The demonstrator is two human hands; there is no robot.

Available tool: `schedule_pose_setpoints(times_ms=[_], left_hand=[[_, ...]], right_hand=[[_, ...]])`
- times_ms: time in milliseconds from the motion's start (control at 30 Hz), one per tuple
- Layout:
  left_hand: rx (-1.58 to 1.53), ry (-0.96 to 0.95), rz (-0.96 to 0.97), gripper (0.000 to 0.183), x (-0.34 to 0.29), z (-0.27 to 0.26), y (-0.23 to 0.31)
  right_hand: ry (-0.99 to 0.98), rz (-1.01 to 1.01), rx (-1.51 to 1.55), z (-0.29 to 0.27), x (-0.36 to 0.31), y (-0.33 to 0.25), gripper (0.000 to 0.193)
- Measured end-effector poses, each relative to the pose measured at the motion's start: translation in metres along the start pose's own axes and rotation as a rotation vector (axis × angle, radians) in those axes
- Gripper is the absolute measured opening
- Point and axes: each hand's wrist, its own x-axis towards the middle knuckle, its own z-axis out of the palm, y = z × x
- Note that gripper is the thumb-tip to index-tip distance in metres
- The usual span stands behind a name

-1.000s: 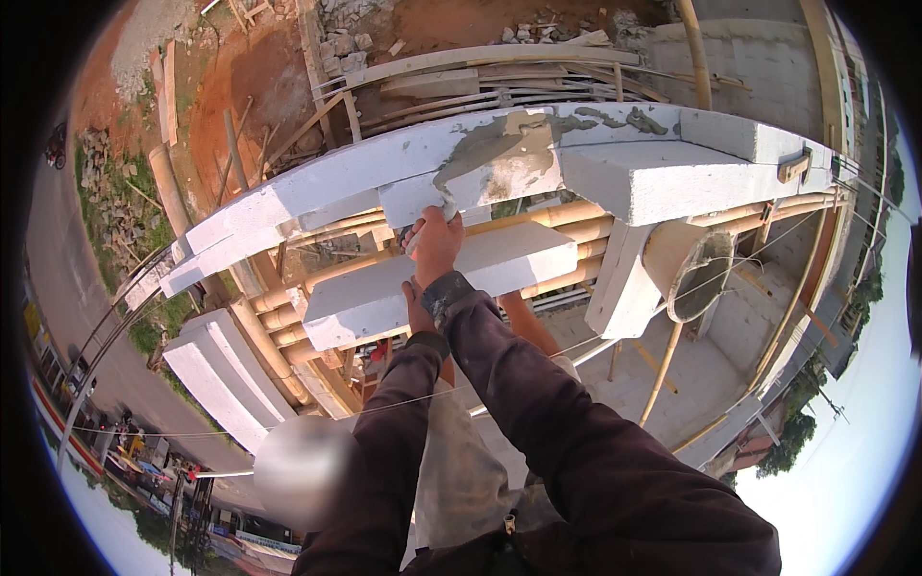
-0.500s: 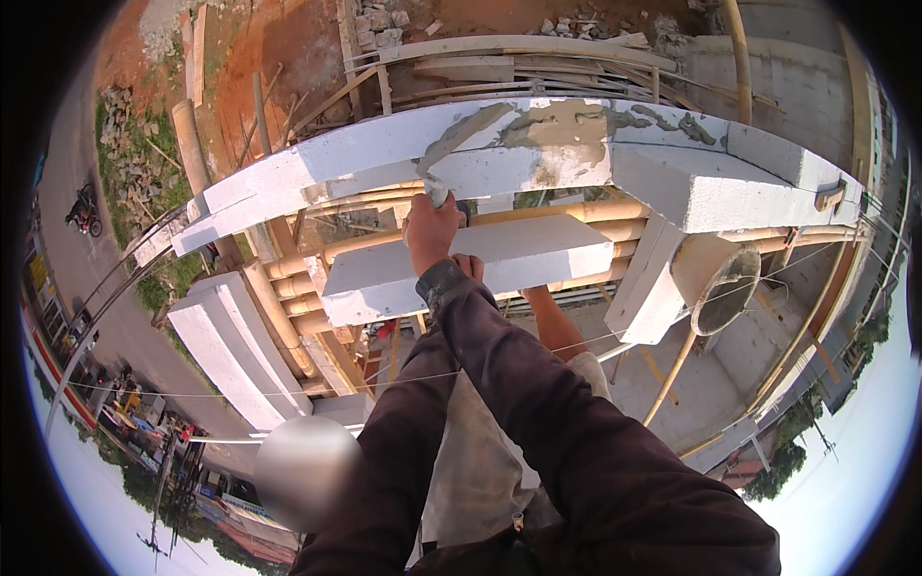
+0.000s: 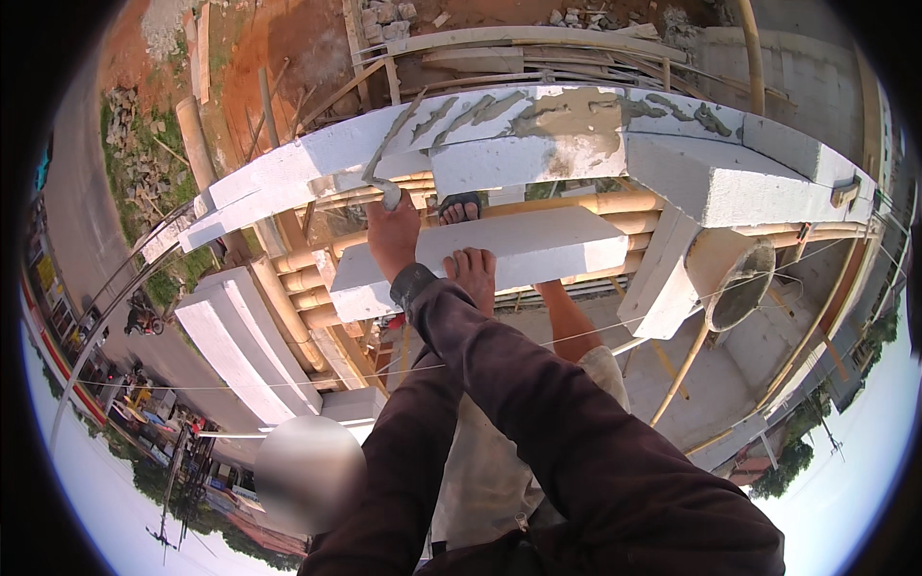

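My right hand point(image 3: 394, 240) reaches up and left across my left arm, closed round the grey handle of a trowel point(image 3: 391, 197). The trowel's thin blade appears nearly edge-on against the top of a white block wall point(image 3: 336, 144). Grey mortar point(image 3: 567, 113) lies on that wall in a thick patch, with slanting streaks to its left. Below the wall, my left hand point(image 3: 471, 274) rests on a loose, long white block point(image 3: 538, 240), fingers stretched over its edge. The right sleeve hides part of the left forearm.
Bamboo poles point(image 3: 615, 204) run beneath the loose block. A foot in a dark sandal point(image 3: 459, 206) stands beyond it. Right of it are more white blocks point(image 3: 759, 192) and a round bucket-like container point(image 3: 740, 283). A thin string point(image 3: 595, 338) crosses in front. Stacked blocks point(image 3: 240, 336) stand left.
My right hand and the trowel have moved left along the wall. More mortar streaks now show on its top. My left hand has come further onto the loose block.
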Motion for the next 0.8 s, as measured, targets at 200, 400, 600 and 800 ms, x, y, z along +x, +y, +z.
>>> schedule_pose_setpoints(times_ms=[200,400,600,800], left_hand=[[0.029,0.002,-0.015,0.038,-0.002,0.003,0.003],[-0.013,-0.06,-0.014,0.04,-0.001,0.014,0.007],[0.0,-0.126,-0.102,0.038,0.002,0.051,0.003],[-0.035,0.074,-0.009,0.035,-0.004,0.033,0.003]], right_hand=[[0.024,-0.09,0.102,0.006,-0.011,0.003,0.02],[0.043,-0.03,-0.175,-0.002,-0.01,0.005,0.027],[-0.099,-0.111,-0.095,-0.074,-0.016,-0.071,0.026],[-0.139,-0.472,-0.361,-0.28,0.011,-0.251,0.031]])
